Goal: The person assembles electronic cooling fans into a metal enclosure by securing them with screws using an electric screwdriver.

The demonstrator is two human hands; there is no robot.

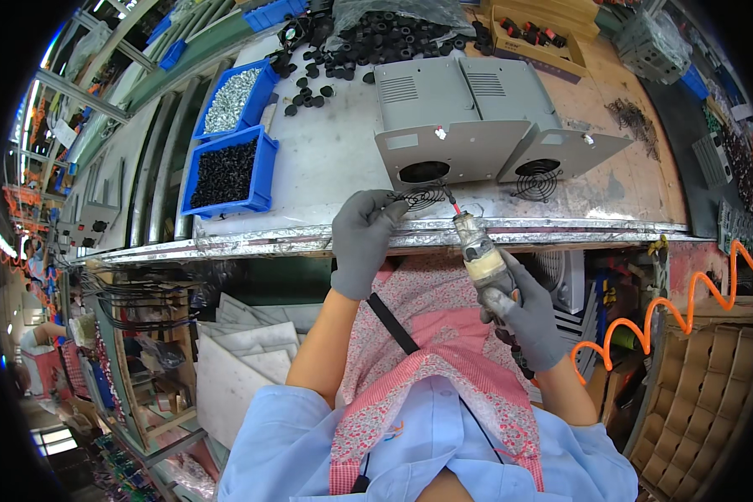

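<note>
My left hand (366,238), in a grey glove, has its fingers pinched at the left edge of a black wire fan guard (421,198). My right hand (529,316), gloved too, wraps round a worn power screwdriver (482,258). Its red-and-dark bit (453,201) points away from me, close to the guard's right side. Just beyond stands a grey sheet-metal housing (468,155) with a round hole in its front plate. Beside it, to the right, is a second such housing (560,152), with another wire guard (535,182) by its hole.
On the left stand blue bins of black screws (263,180) and silvery fasteners (266,82). Black round caps (385,35) are heaped at the back, near a cardboard box (510,46). A metal-covered edge (293,240) runs along the bench front. An orange coiled hose (644,330) hangs at right.
</note>
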